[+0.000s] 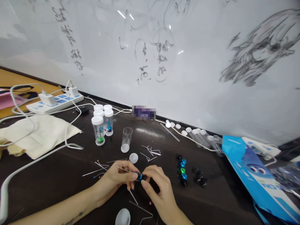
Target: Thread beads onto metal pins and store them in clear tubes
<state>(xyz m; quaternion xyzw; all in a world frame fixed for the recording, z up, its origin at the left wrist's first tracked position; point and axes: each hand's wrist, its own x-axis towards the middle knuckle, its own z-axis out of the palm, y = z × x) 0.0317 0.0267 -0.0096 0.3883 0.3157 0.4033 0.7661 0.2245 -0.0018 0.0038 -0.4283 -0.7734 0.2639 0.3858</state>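
My left hand (114, 178) and my right hand (160, 186) meet at the front middle of the table, both with fingers pinched on a small blue-and-black spool-like piece (141, 177). Fingertips hide part of it. A thin metal rod (123, 169) also passes between the fingers of my left hand. Just beyond the hands lies a white cap (133, 158), and behind it stands an open clear tube (127, 139) with a white base. Bent metal wires (148, 152) lie past my right hand. To its right runs a row of small blue, green and black spools (182, 171).
Several white-capped tubes (98, 128) with coloured pieces inside stand back left. A power strip (56, 103) with white cables and a cream cloth (44, 134) occupy the left. Black parts (199, 177), lying tubes (205, 137) and a blue bag (255, 175) are on the right. A whiteboard (105, 72) rises behind.
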